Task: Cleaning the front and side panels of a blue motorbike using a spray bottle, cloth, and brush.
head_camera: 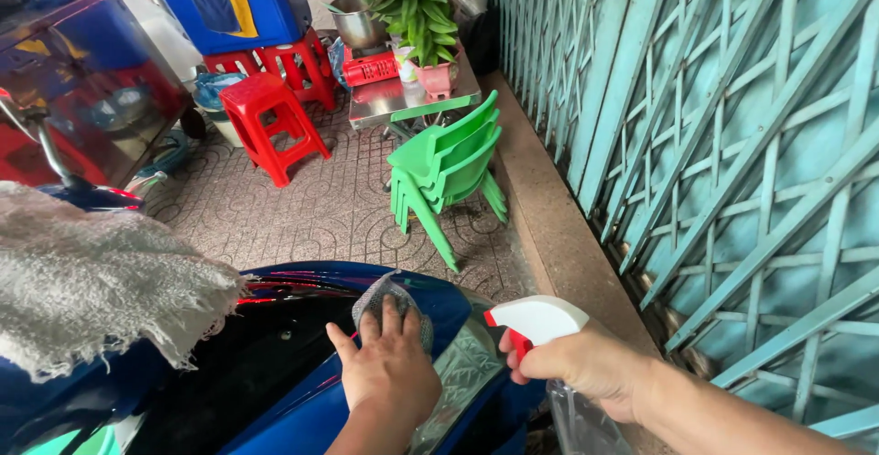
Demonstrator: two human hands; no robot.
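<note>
Left hand (389, 363) flat and spread on a small grey cloth pad (385, 297), fingers extended and pointing up and away from the camera, palm pressing the pad against the glossy blue body panel (430, 304) of a scooter; nothing gripped, only pressed down. Pad itself peeking out beyond the fingertips, its longer side roughly along the line of the fingers. Right hand (586, 363) closed around the neck of a spray bottle (577, 418), one finger curled at the red trigger (520, 343). White spray head (540, 316) at lower centre-right, just beside the left hand but apart from it, nozzle facing left toward the blue panel; head's long axis close to level, running left to right. Clear bottle body hanging down below the fist, long axis near vertical with a slight tilt, lower end cut off by the frame edge. Large grey frayed towel (101, 281) draped at the left over the scooter, well apart from both hands. Black seat area (247, 363) just left of the pressing hand. Farther back on the patterned tile pavement (311, 208): stacked green plastic chairs (449, 167), red plastic stools (265, 121), a metal table (403, 100) bearing a potted plant (417, 11). Teal folding metal gate (723, 125) along the right side.
</note>
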